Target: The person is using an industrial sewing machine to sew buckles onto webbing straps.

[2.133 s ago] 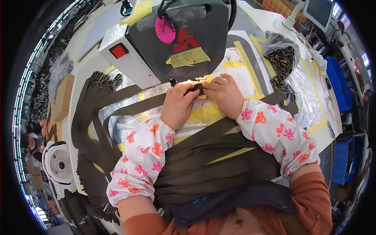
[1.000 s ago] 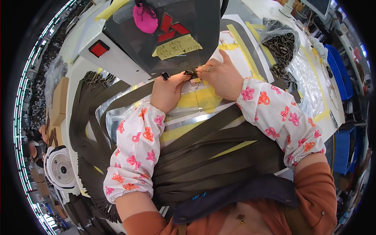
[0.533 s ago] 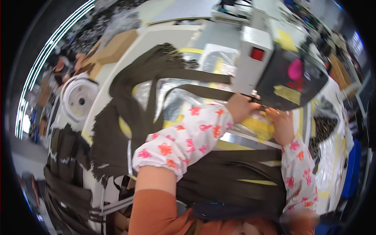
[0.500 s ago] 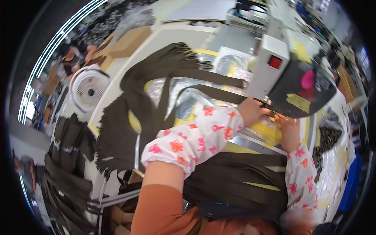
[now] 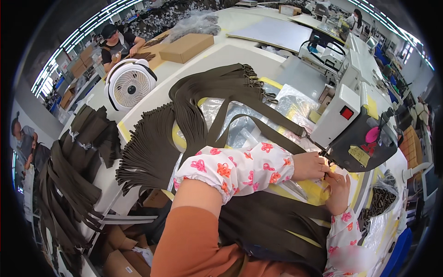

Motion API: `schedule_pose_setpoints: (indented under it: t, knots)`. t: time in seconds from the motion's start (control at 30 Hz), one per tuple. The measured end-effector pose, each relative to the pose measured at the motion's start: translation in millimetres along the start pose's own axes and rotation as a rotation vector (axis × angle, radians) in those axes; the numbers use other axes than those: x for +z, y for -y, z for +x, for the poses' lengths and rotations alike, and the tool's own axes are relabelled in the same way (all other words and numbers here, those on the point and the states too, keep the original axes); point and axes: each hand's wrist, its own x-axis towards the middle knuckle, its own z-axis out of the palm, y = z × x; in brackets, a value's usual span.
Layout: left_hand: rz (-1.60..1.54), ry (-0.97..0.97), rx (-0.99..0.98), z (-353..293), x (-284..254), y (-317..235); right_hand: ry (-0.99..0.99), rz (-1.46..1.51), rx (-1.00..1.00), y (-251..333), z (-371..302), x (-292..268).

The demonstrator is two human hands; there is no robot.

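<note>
Currently, both hands sit close together under a white and dark grey machine head (image 5: 339,115).

The left hand (image 5: 310,166) and right hand (image 5: 338,191) have bent fingers meeting near the end of a flat, dark olive webbing strap (image 5: 281,137) that runs in from the left; whether they are clamped on it, I cannot tell. To their right, a clear, crinkled plastic bag (image 5: 391,179) holds a heap of dark metal hooks (image 5: 380,201). Beneath the pale worktop (image 5: 258,60), an open brown cardboard box (image 5: 121,267) has crumpled white material (image 5: 144,254) at its side; a blue plastic bin's (image 5: 400,251) contents are hidden.
</note>
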Motion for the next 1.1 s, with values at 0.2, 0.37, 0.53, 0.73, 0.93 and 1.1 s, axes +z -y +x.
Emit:
schedule_pose_setpoints:
  t: [0.2, 0.37, 0.53, 0.73, 0.93, 1.1]
  knots:
    - [0.146, 0.128, -0.011, 4.5, -6.5, -1.6, -0.02, -0.023, -0.033, -0.4, 0.3, 2.2]
    - [0.132, 0.119, -0.07, 0.1, -4.1, -0.2, -0.015, -0.038, -0.055, -4.1, 2.2, 4.7]
    - [0.113, 0.022, -0.055, -3.0, 1.8, 2.2, 0.046, -0.047, -0.053, -2.6, 4.1, 1.1]
    - [0.04, 0.063, -0.086, -1.5, 2.7, 8.7, -0.021, -0.053, -0.093, -10.4, 8.3, 4.7]
    - [-0.062, -0.092, -0.141, 0.5, 4.6, 17.6, -0.002, 0.015, -0.032, -16.8, 15.8, 3.3]
    - [-0.227, 0.0, -0.339, 2.9, 4.6, 19.9, 0.095, 0.038, 0.051, -17.9, 21.8, 0.2]
